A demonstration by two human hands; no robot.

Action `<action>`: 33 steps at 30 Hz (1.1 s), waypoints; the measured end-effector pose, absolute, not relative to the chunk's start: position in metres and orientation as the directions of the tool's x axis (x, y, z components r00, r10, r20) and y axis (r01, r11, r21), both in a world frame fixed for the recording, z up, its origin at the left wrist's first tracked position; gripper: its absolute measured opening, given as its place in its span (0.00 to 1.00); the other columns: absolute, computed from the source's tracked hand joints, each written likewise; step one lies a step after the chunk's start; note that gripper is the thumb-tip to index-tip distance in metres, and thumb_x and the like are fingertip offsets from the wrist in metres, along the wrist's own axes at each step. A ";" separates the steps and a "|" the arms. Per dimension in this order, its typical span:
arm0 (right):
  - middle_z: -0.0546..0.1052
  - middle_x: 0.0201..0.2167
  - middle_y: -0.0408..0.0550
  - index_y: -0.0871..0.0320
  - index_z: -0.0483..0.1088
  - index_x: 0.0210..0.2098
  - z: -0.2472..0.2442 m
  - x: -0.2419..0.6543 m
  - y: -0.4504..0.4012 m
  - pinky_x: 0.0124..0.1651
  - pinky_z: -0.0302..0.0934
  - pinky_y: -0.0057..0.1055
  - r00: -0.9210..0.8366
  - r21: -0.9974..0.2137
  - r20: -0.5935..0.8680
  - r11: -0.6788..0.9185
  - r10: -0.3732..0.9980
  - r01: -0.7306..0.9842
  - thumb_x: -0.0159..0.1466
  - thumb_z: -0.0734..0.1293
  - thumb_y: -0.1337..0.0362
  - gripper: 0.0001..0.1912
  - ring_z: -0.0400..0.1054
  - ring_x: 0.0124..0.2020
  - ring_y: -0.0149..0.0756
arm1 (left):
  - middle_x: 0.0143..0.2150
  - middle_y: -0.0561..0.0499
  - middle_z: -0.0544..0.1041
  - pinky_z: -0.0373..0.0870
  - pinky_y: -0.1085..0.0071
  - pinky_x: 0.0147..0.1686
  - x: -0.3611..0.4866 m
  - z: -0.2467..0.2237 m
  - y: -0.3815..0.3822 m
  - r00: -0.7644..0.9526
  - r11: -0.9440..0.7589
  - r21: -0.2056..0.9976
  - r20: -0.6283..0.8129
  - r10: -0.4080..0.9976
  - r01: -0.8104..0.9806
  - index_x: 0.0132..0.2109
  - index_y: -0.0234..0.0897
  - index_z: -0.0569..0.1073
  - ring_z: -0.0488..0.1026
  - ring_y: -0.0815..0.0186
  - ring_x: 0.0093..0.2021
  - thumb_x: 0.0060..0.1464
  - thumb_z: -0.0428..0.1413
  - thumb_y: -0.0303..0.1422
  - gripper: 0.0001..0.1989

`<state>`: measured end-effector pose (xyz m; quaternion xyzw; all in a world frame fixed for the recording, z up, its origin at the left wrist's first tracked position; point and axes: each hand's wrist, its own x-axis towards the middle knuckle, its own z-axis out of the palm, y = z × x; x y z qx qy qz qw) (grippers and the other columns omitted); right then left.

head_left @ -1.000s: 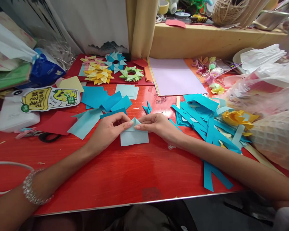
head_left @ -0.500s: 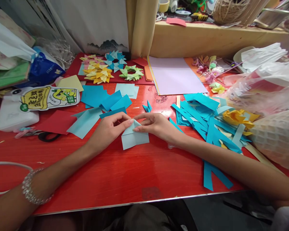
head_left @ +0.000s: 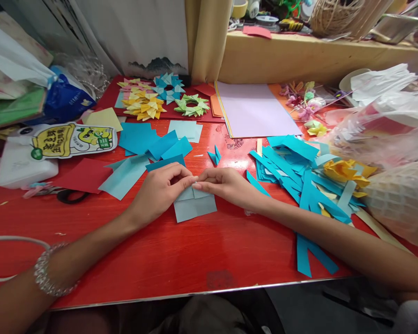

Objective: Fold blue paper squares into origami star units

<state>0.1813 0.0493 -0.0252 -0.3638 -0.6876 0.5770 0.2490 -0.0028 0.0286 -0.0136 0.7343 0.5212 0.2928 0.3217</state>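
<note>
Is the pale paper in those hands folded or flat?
Folded, at least partly: the pale paper shows flap edges and a middle line above its lower strip. The fingers hide its top.

Folded sheet (head_left: 195, 211): smooth, matt paper
Tabletop (head_left: 153, 266): smooth and glossy beneath folded sheet
Bag (head_left: 357, 141): sheer, crinkled plastic, right of folded sheet
Twine (head_left: 334, 17): rough, fibrous, beyond folded sheet

From the middle of the table's (head_left: 181, 260) front edge, passage runs to the folded paper (head_left: 195, 211); blue strips (head_left: 303, 259) obstruct rightward.
</note>
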 end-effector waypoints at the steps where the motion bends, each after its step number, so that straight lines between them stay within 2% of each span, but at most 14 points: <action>1: 0.69 0.25 0.42 0.60 0.70 0.30 -0.025 0.182 0.049 0.28 0.52 0.26 -0.612 -0.970 -0.058 0.099 0.789 0.220 0.60 0.64 0.53 0.15 0.62 0.28 0.28 | 0.29 0.53 0.72 0.60 0.74 0.30 -0.003 -0.014 0.028 0.291 -0.267 0.768 0.110 0.950 0.582 0.30 0.37 0.71 0.66 0.69 0.31 0.57 0.51 0.41 0.13; 9: 0.65 0.23 0.40 0.60 0.69 0.29 -0.027 0.182 0.048 0.27 0.48 0.26 -0.616 -0.982 -0.039 0.085 0.787 0.171 0.59 0.65 0.53 0.15 0.56 0.25 0.27 | 0.30 0.53 0.72 0.60 0.72 0.31 -0.002 -0.012 0.027 0.254 -0.289 0.734 0.162 0.954 0.615 0.30 0.38 0.71 0.66 0.68 0.33 0.57 0.52 0.39 0.12; 13: 0.65 0.21 0.40 0.60 0.67 0.25 -0.026 0.181 0.045 0.26 0.50 0.26 -0.521 -0.989 -0.039 0.039 0.853 0.139 0.59 0.66 0.53 0.16 0.57 0.24 0.26 | 0.30 0.54 0.71 0.60 0.72 0.31 -0.004 -0.008 0.029 0.097 -0.219 0.782 0.200 0.975 0.584 0.30 0.39 0.71 0.65 0.68 0.32 0.55 0.53 0.39 0.10; 17: 0.69 0.24 0.41 0.60 0.67 0.28 -0.026 0.179 0.043 0.29 0.57 0.25 -0.363 -1.000 -0.003 0.006 0.932 0.024 0.60 0.64 0.52 0.16 0.62 0.25 0.26 | 0.25 0.56 0.66 0.59 0.74 0.25 -0.002 -0.010 0.031 -0.089 -0.153 0.923 0.196 0.976 0.354 0.29 0.38 0.70 0.61 0.72 0.26 0.54 0.55 0.38 0.10; 20: 0.73 0.31 0.44 0.59 0.68 0.35 -0.028 0.178 0.044 0.39 0.64 0.29 -0.395 -0.992 -0.004 -0.054 0.919 -0.118 0.60 0.64 0.54 0.13 0.69 0.32 0.29 | 0.22 0.57 0.64 0.58 0.76 0.19 -0.001 -0.013 0.031 -0.170 -0.129 0.981 0.154 0.973 0.146 0.30 0.38 0.69 0.59 0.74 0.21 0.53 0.56 0.38 0.08; 24: 0.74 0.33 0.45 0.59 0.69 0.34 -0.033 0.178 0.047 0.40 0.63 0.29 -0.375 -0.991 0.042 -0.010 0.926 -0.135 0.59 0.66 0.60 0.09 0.68 0.36 0.30 | 0.25 0.55 0.69 0.61 0.77 0.16 0.002 -0.015 0.028 -0.090 -0.020 0.999 0.023 0.996 0.044 0.32 0.37 0.69 0.63 0.72 0.21 0.53 0.56 0.39 0.09; 28: 0.73 0.33 0.45 0.59 0.68 0.35 -0.038 0.181 0.051 0.34 0.60 0.27 -0.281 -0.991 0.041 0.003 0.959 -0.134 0.61 0.64 0.58 0.10 0.66 0.33 0.30 | 0.25 0.55 0.70 0.63 0.76 0.18 0.003 -0.015 0.025 0.030 0.052 0.982 -0.059 0.998 0.184 0.32 0.37 0.69 0.65 0.72 0.22 0.53 0.55 0.41 0.12; 33: 0.70 0.28 0.42 0.59 0.69 0.32 -0.036 0.182 0.050 0.29 0.57 0.25 -0.342 -1.000 0.031 0.028 0.939 -0.015 0.60 0.65 0.57 0.10 0.63 0.28 0.27 | 0.26 0.56 0.70 0.63 0.76 0.22 0.002 -0.016 0.027 0.112 0.053 0.971 -0.080 0.990 0.232 0.35 0.37 0.72 0.64 0.75 0.20 0.52 0.57 0.41 0.11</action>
